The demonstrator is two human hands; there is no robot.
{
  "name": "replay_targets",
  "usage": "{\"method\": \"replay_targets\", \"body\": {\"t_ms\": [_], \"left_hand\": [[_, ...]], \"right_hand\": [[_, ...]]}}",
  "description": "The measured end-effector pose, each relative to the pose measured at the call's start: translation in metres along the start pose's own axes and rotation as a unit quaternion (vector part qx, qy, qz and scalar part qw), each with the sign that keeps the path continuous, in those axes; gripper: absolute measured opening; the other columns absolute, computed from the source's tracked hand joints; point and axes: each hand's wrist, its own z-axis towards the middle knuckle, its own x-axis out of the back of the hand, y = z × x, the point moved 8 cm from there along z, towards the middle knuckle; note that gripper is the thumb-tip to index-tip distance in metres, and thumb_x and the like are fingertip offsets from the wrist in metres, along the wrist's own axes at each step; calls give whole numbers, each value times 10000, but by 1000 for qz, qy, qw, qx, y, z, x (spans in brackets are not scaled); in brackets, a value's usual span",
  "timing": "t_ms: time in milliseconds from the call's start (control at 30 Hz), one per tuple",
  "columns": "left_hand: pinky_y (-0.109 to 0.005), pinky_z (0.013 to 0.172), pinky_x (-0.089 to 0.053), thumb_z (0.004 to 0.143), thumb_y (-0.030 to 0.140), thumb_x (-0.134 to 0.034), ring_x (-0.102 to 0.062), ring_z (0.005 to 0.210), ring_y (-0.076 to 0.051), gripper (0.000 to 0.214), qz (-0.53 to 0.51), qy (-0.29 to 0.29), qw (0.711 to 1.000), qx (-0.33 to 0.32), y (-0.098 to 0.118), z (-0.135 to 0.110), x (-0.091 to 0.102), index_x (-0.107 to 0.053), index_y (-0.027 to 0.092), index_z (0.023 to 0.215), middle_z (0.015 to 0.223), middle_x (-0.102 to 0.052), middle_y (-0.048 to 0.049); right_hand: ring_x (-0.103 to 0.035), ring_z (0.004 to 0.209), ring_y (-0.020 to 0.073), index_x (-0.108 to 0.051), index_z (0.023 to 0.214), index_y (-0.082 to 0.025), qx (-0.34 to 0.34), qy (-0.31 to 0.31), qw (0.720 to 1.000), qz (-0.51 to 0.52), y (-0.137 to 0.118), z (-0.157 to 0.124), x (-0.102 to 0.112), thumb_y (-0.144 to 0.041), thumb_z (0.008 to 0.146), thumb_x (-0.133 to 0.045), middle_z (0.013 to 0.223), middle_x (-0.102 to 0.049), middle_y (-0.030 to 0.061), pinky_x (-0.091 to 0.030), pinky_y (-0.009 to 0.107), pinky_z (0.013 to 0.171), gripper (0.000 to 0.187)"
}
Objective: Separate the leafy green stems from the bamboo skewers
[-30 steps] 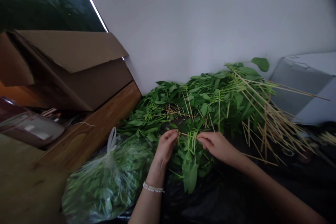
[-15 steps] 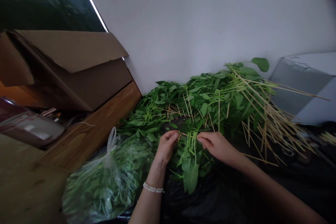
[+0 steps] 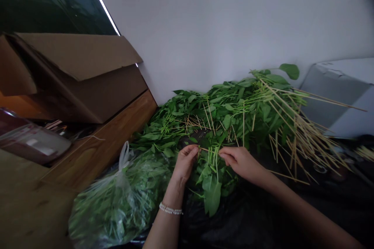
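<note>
Between my hands, a thin pale stick (image 3: 205,149) runs roughly level through several green leaf stems, and broad leaves (image 3: 212,195) hang down below it. My left hand (image 3: 186,160), with a white beaded bracelet on the wrist, pinches the stick's left end between thumb and fingertips. At the right side of the same cluster, my right hand (image 3: 238,159) has thumb and forefinger closed on a leaf stem. What lies inside its grip is mostly hidden. Just behind my hands spreads a heap of leafy stems (image 3: 175,114), with loose sticks (image 3: 209,114) lying across it.
At the left sits a tied clear plastic bag (image 3: 117,202) full of leaves. Bundled leaves on long sticks (image 3: 304,136) stick out rightward. An open cardboard box (image 3: 96,93) rests on a wooden surface (image 3: 128,118). A white box (image 3: 336,89) stands right. Black sheeting (image 3: 233,225) lies below.
</note>
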Motion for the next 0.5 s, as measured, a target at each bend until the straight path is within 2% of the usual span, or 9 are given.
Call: {"method": "replay_targets", "body": {"t_ms": [333, 500], "left_hand": [[-211, 636, -437, 551, 329, -859, -577, 605, -88, 306, 44, 11, 999, -28, -3, 4, 7, -730, 145, 760, 693, -693, -11], [-219, 674, -440, 561, 330, -854, -582, 628, -95, 292, 52, -7, 998, -27, -6, 1, 0, -736, 149, 758, 691, -691, -12]], "right_hand": [[-578, 662, 146, -649, 806, -212, 5, 12, 1000, -18, 3, 0, -6, -282, 909, -398, 727, -651, 14, -385, 240, 644, 281], [-568, 636, 144, -658, 816, -215, -3, 13, 1000, -14, 5, 0, -8, -287, 903, -402, 700, -643, 12, -381, 238, 622, 280]]}}
